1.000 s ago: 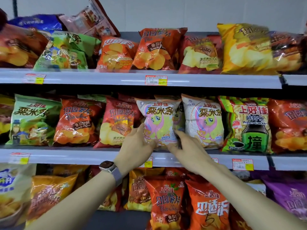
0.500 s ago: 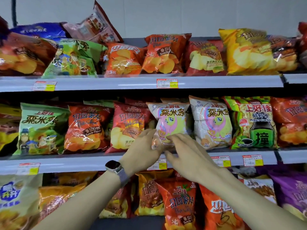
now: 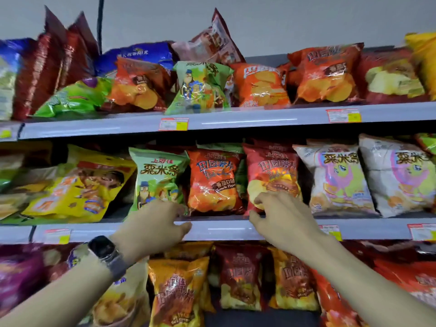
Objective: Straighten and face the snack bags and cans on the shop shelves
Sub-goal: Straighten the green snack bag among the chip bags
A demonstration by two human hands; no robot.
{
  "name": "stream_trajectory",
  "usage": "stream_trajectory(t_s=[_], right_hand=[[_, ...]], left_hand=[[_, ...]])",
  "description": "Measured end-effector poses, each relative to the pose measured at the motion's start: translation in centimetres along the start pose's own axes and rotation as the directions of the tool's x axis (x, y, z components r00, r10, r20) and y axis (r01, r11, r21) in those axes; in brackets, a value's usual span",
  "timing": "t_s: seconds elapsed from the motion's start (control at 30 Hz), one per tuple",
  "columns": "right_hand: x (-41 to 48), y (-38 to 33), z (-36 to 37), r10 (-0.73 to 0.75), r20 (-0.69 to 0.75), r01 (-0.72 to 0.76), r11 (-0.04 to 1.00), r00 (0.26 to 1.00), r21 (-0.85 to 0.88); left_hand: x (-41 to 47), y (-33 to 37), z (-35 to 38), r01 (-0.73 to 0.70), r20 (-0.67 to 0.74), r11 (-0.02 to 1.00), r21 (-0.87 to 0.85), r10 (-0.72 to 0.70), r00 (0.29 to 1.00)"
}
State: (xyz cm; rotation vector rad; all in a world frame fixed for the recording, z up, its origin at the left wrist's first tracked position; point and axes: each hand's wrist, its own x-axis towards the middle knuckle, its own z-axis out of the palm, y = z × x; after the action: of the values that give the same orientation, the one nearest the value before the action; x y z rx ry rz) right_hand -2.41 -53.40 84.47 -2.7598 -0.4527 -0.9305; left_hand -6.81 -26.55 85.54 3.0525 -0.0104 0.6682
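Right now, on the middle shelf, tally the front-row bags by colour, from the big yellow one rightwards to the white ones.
Yellow bag: 1
Green bag: 1
Orange bag: 1
Red bag: 1
White bags: 2
Total: 6

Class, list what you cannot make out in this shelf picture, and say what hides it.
- Price label print, head view: too small and blurred.
- Lower part of the green bag: behind the left hand.
- Yellow bag: cut off by the right edge.
- Purple bags: motion blur.
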Motion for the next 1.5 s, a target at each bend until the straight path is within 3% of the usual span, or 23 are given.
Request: stream_trajectory(t_s=[0.2,0.37,0.5,0.7,1.0,1.13,1.3,1.5], right_hand=[[4.1,-4.9,2.7,0.105,0.000,-0.099,0.933,0.994,0.345],[7.7,-6.7,5.5,0.224,0.125,-0.255,0.797,0.967,0.548],[8.8,-7.3,6.8,0.283,0.123,-0.304,0.791,0.951,0.531],[9.1,-7.3,6.8,0.310,0.072,-0.301,0.803,0.948,0.514],[8.2,-9.2,6.8,0.383,-0.129,-0.209,0.721,0.915,0.660],[8.4,-12.5,8.1,0.327,-0.155,-0.135,0.712,0.932,0.689],[9.7,-17.4,10.5,0.235,-0.192,-0.046,0.737,0.953,0.675],[11.1,-21.2,12.3,0.146,-0.166,-0.015,0.793,0.975,0.609]], left_hand=[[1.9,-8.8,-1.2,0.178,-0.208,0.984,-0.019,-0.178,0.962],[4.8,-11.2,-0.3,0.210,-0.159,0.946,-0.248,-0.253,0.954],[6.9,-12.2,1.7,0.177,-0.054,0.854,-0.489,-0.232,0.971],[7.7,-13.7,1.8,0.060,-0.182,0.873,-0.483,-0.167,0.969],[4.5,-17.3,-1.0,0.058,-0.259,0.780,-0.623,-0.276,0.926],[1.1,-18.9,-1.2,0.076,-0.251,0.750,-0.657,-0.313,0.916],[-2.5,-20.5,-1.6,0.120,-0.332,0.767,-0.630,-0.406,0.852],[-5.2,-22.7,-1.8,0.093,-0.322,0.757,-0.647,-0.382,0.866]])
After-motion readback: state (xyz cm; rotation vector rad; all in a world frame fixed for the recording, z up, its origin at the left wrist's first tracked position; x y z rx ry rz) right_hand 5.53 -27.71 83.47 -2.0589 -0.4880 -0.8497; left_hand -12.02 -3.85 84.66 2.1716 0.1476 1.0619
